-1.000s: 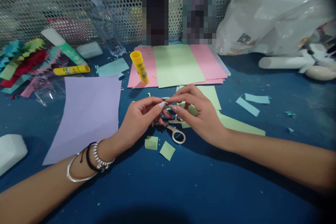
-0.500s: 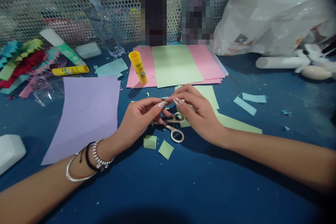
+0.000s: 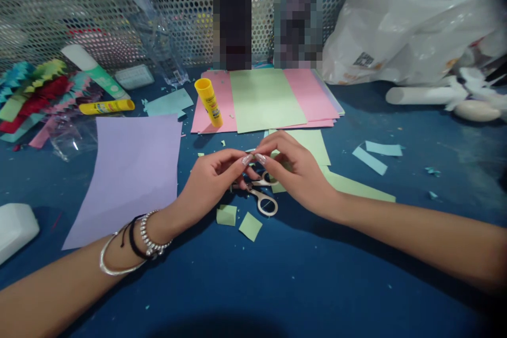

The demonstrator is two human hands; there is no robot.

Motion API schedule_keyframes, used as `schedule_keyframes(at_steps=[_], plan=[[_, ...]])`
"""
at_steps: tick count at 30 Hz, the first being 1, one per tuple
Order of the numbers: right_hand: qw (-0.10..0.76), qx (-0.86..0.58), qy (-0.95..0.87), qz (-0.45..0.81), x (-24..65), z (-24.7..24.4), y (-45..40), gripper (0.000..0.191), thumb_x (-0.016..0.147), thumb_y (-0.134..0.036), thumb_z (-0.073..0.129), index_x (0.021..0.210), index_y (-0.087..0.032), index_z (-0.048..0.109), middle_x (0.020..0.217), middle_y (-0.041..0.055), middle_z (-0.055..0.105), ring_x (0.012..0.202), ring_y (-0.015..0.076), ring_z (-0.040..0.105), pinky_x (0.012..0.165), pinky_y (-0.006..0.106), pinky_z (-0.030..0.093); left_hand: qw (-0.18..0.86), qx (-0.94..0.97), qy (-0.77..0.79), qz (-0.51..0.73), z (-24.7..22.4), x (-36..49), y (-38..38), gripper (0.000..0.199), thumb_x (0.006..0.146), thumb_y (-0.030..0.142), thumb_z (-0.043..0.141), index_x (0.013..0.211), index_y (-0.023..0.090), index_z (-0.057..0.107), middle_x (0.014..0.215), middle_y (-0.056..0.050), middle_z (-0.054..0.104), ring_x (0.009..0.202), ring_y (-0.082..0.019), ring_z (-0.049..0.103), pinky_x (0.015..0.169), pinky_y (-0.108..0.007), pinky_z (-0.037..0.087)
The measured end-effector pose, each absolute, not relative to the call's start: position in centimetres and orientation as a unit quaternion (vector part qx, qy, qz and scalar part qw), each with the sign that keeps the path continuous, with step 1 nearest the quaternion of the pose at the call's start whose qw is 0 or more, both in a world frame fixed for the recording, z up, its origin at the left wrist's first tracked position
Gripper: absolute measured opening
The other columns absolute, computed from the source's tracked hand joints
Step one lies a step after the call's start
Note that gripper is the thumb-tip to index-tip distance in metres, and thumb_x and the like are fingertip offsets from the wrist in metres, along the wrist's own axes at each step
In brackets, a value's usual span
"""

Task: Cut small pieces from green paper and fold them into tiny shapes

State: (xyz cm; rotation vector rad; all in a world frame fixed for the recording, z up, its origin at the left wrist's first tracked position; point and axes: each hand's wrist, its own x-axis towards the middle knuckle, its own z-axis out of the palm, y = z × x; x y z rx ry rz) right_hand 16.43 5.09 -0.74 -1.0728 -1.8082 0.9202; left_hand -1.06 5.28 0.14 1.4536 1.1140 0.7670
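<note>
My left hand (image 3: pixel 208 179) and my right hand (image 3: pixel 299 171) meet fingertip to fingertip above the middle of the blue table. Both pinch a tiny piece of green paper (image 3: pixel 252 155), mostly covered by the thumbs and fingers. Under my hands lies a pair of scissors (image 3: pixel 256 195) with pale handles; its blades are largely hidden behind my left fingers. Closer to me are two small light green paper squares (image 3: pixel 251 226). Green paper offcuts (image 3: pixel 312 146) lie beneath and beyond my right hand.
A lilac sheet (image 3: pixel 137 163) lies left. One yellow glue stick (image 3: pixel 208 103) stands upright before stacked pink and green paper (image 3: pixel 265 100); another yellow glue stick (image 3: pixel 106 106) lies flat. Blue strips (image 3: pixel 370 160) are right. A white plastic bag (image 3: pixel 396 26) stands at back right.
My right thumb and fingertips have shifted slightly left, closing against my left fingertips around the green paper. Everything on the table stays where it was.
</note>
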Motion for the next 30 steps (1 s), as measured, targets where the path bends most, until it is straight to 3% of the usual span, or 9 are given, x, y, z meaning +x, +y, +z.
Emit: schedule_keyframes(at_steps=[17,23,30], plan=[[0.421,-0.417,-0.714,0.374,16.43,-0.69,5.25,0.01,0.087,-0.022,0.048,0.085,-0.017,0.057,0.09,0.0024,0.052,0.079,0.0108,0.052,0.06,0.023,0.042,0.548,0.614,0.464,0.328,0.23,-1.03,5.3,0.02,0.083,0.033,0.055,0.092,0.018,0.065,0.072,0.0,0.068,0.056,-0.007,0.059,0.05,-0.014,0.046],[0.409,-0.422,-0.708,0.39,16.42,-0.79,5.12,0.01,0.087,-0.024,0.048,0.092,-0.018,0.055,0.091,0.0025,0.051,0.074,0.0093,0.052,0.055,0.023,0.041,0.537,0.618,0.471,0.329,0.06,-1.05,5.25,0.021,0.082,0.031,0.055,0.094,0.017,0.063,0.074,-0.002,0.068,0.055,-0.009,0.06,0.05,-0.018,0.048],[0.418,-0.416,-0.709,0.386,16.38,-0.77,5.18,0.01,0.087,-0.024,0.049,0.083,-0.017,0.055,0.088,0.002,0.051,0.076,0.0097,0.051,0.058,0.023,0.041,0.558,0.607,0.461,0.327,0.15,-1.1,5.23,0.021,0.082,0.032,0.055,0.095,0.019,0.065,0.074,-0.001,0.068,0.058,-0.008,0.061,0.055,-0.016,0.05]])
